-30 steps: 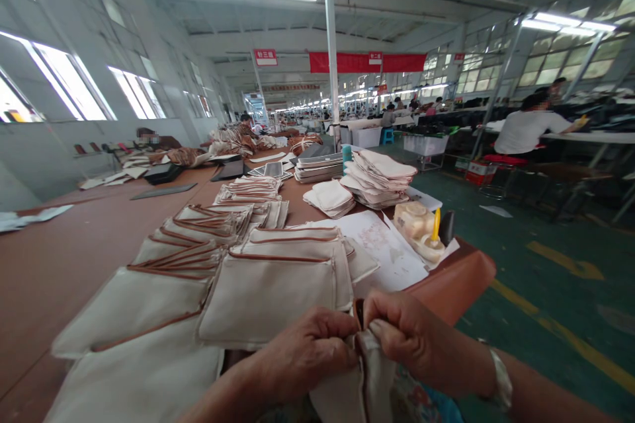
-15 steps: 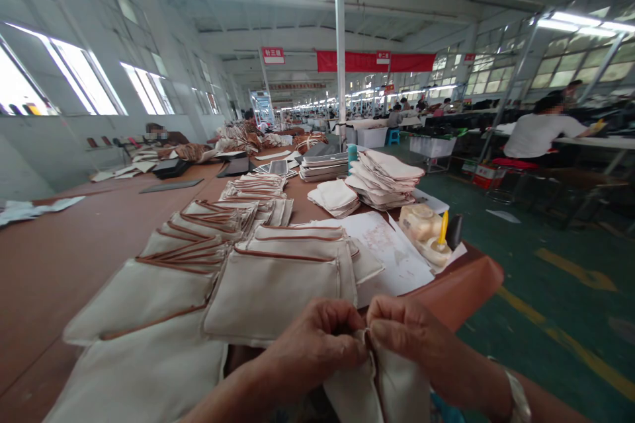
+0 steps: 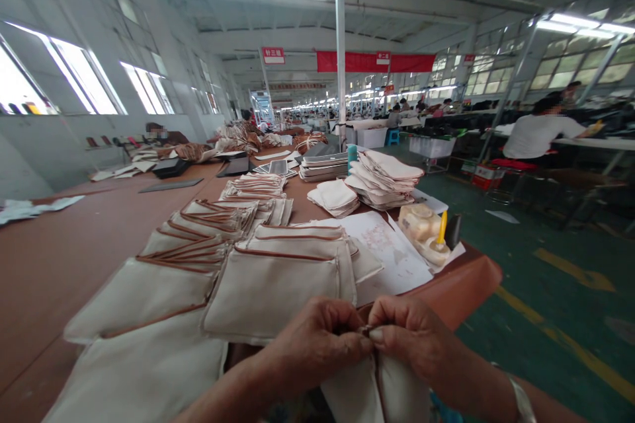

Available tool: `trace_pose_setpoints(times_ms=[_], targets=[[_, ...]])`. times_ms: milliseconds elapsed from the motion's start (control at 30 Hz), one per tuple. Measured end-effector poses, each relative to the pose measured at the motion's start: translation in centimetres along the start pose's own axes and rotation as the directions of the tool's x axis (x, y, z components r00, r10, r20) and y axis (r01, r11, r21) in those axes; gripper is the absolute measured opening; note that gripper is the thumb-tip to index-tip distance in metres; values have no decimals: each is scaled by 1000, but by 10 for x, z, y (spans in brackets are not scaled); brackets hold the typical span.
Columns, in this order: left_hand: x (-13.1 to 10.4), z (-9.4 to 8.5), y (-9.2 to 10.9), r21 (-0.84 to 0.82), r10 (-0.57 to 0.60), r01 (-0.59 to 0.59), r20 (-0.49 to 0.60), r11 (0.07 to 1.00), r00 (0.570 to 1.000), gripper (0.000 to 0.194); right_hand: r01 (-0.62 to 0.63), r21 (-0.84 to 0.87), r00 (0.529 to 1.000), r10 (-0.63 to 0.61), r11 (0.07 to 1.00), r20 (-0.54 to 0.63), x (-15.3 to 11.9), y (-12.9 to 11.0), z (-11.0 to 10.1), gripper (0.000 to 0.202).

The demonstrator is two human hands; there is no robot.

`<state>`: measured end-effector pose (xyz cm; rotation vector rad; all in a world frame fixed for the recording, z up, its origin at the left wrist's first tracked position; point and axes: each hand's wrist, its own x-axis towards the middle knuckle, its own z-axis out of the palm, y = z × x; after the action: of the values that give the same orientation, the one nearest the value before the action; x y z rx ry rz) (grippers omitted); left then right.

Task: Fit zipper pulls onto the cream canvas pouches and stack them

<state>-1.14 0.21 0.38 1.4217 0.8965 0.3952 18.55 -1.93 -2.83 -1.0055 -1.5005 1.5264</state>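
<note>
Close to my body, at the table's near edge, hangs a cream fabric piece (image 3: 353, 391) with a brown-edged seam down its middle. My left hand (image 3: 330, 334) pinches its top edge between thumb and fingers. Right beside it, my right hand (image 3: 409, 330) pinches the same edge, the two thumbs almost touching. The exact spot under the fingertips is partly hidden. Just beyond my hands lies a cream pouch (image 3: 272, 291) with brown edging, on top of similar ones. Left of it, more brown-edged pouches (image 3: 173, 284) overlap in a long row.
A brown-covered table (image 3: 44, 258) carries everything. Stacked cream panels (image 3: 381, 178) stand beyond white paper (image 3: 391, 251). At the right edge sits a glue-stained container (image 3: 421, 228) with a yellow-handled tool (image 3: 443, 226). A person in a white shirt (image 3: 533, 132) sits farther right.
My hands have drawn slightly closer together, and the thumbs now nearly meet over the fabric's top edge. The pouches on the table have not moved.
</note>
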Motion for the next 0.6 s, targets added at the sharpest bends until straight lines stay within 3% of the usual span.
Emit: trace_pose_setpoints(times_ms=[200, 333, 500, 600], targets=[[-1, 5, 5, 126, 24, -20, -31, 992, 999, 16, 45, -111, 996, -53, 993, -74, -3, 3, 3, 11], [-5, 6, 8, 190, 2, 5, -38, 982, 999, 13, 142, -146, 986, -153, 979, -68, -9, 4, 6, 5], [-9, 5, 2, -41, -47, 48, 23, 998, 999, 15, 422, -299, 903, -424, 856, 61, -19, -8, 6, 14], [-10, 7, -3, -233, -67, 74, 36, 970, 997, 35, 555, -396, 823, -551, 731, 138, -22, -15, 3, 14]])
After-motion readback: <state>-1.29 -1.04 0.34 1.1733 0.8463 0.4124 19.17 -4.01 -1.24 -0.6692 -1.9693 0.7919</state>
